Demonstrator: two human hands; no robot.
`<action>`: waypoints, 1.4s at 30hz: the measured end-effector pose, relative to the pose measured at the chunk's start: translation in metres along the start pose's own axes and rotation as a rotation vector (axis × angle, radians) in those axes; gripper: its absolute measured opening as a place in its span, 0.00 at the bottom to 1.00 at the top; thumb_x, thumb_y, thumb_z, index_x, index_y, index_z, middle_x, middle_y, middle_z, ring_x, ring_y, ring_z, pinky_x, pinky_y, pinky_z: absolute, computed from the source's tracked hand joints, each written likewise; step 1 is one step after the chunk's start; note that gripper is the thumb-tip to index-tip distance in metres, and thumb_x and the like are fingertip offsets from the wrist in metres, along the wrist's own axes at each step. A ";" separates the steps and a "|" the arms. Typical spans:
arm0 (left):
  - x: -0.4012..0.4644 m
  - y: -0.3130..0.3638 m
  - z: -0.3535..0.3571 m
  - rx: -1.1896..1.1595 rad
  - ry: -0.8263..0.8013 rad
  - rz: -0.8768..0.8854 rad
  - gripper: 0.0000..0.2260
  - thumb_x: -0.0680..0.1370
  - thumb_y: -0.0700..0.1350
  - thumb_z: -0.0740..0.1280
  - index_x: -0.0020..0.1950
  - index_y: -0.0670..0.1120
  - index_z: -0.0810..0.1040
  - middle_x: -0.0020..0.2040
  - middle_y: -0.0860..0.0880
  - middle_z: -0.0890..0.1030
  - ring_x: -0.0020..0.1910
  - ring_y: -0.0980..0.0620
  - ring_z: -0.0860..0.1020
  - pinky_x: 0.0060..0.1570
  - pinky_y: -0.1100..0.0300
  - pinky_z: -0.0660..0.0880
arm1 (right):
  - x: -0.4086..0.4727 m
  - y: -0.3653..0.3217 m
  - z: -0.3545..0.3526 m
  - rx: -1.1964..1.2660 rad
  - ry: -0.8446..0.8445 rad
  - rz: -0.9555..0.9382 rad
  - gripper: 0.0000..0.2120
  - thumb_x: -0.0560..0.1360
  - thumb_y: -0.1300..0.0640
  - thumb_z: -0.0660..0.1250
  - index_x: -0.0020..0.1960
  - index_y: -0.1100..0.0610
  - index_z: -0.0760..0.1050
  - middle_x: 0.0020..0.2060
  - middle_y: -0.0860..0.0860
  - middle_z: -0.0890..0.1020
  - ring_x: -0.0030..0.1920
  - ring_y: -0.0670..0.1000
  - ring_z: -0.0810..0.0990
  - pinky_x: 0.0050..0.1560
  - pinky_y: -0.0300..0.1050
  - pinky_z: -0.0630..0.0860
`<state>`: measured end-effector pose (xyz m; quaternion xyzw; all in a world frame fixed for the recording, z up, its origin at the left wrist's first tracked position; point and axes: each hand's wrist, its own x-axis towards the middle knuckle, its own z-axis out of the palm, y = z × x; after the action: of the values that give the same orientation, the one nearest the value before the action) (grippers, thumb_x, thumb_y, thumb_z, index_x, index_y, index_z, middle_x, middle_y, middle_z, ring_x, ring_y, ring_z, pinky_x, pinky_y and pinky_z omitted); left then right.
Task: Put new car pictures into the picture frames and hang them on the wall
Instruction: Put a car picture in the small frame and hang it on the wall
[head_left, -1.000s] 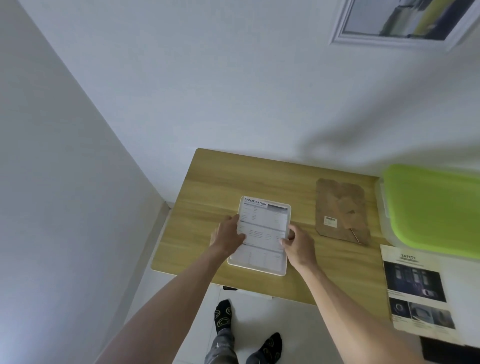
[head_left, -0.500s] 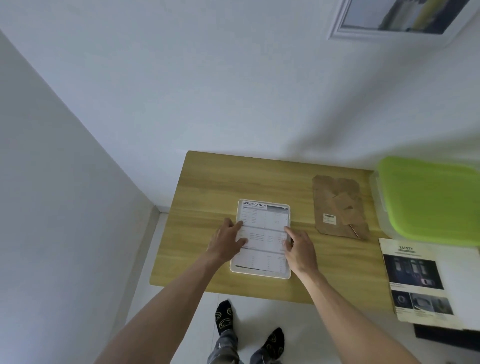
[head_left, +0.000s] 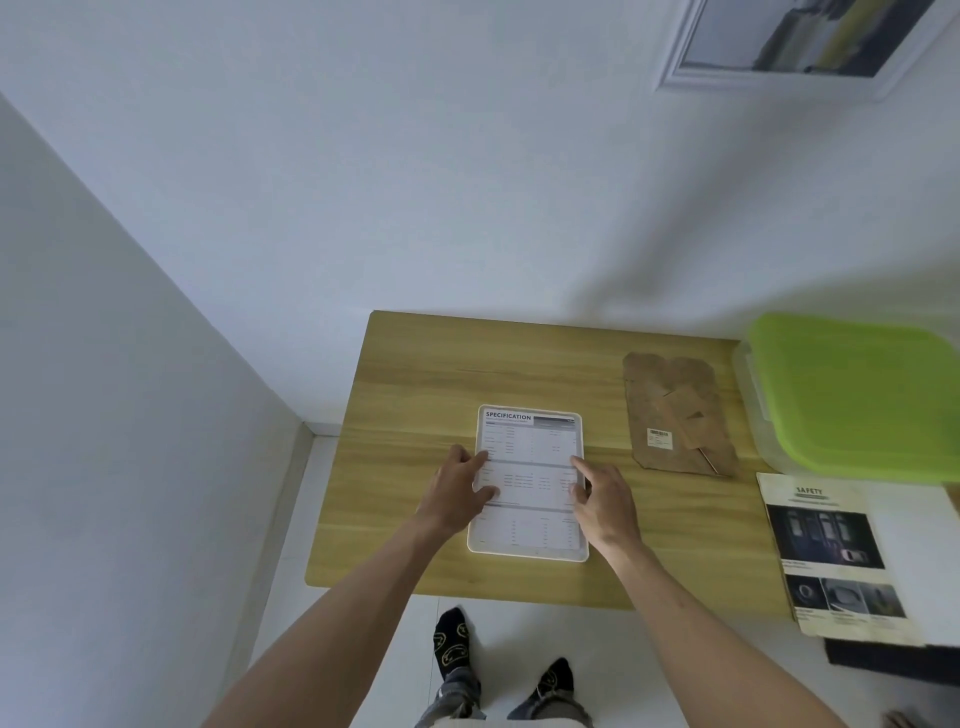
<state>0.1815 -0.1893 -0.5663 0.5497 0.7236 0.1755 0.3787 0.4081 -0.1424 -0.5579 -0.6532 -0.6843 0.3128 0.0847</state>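
Head view, looking down. A white picture frame lies flat on the wooden counter, holding a sheet headed "SPECIFICATION". The left hand and right hand press fingers flat on its side edges. A brown backing board lies apart to the right, beside a green-lidded box and a "SAFETY" sheet.

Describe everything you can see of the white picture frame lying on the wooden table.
The white picture frame lies flat, face down, near the wooden table's front edge. It is upright-oblong with rounded corners and a narrow, plastic-looking rim. A sheet headed SPECIFICATION fills it. The left hand and right hand press flat on the sheet's side edges.
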 end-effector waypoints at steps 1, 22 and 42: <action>0.000 0.000 0.000 -0.003 -0.001 0.001 0.29 0.76 0.48 0.71 0.76 0.46 0.66 0.56 0.50 0.69 0.53 0.49 0.73 0.57 0.54 0.74 | 0.000 -0.001 0.000 0.000 0.003 0.002 0.20 0.82 0.59 0.61 0.74 0.50 0.69 0.61 0.52 0.75 0.60 0.50 0.75 0.60 0.41 0.71; 0.033 0.105 0.031 0.120 0.249 0.136 0.23 0.78 0.56 0.67 0.69 0.47 0.73 0.60 0.49 0.74 0.53 0.49 0.77 0.45 0.52 0.78 | 0.045 0.064 -0.092 -0.012 0.173 0.165 0.19 0.80 0.51 0.63 0.71 0.49 0.70 0.64 0.53 0.74 0.63 0.54 0.75 0.57 0.50 0.75; 0.104 0.216 0.109 -0.515 0.083 -0.528 0.14 0.66 0.38 0.72 0.51 0.45 0.82 0.48 0.46 0.85 0.48 0.46 0.82 0.49 0.50 0.81 | 0.094 0.123 -0.145 0.384 0.058 0.483 0.21 0.74 0.55 0.63 0.67 0.55 0.73 0.51 0.52 0.82 0.48 0.55 0.80 0.48 0.49 0.78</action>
<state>0.3937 -0.0380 -0.5299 0.2230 0.7873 0.2703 0.5073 0.5754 -0.0133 -0.5372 -0.7776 -0.4350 0.4288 0.1494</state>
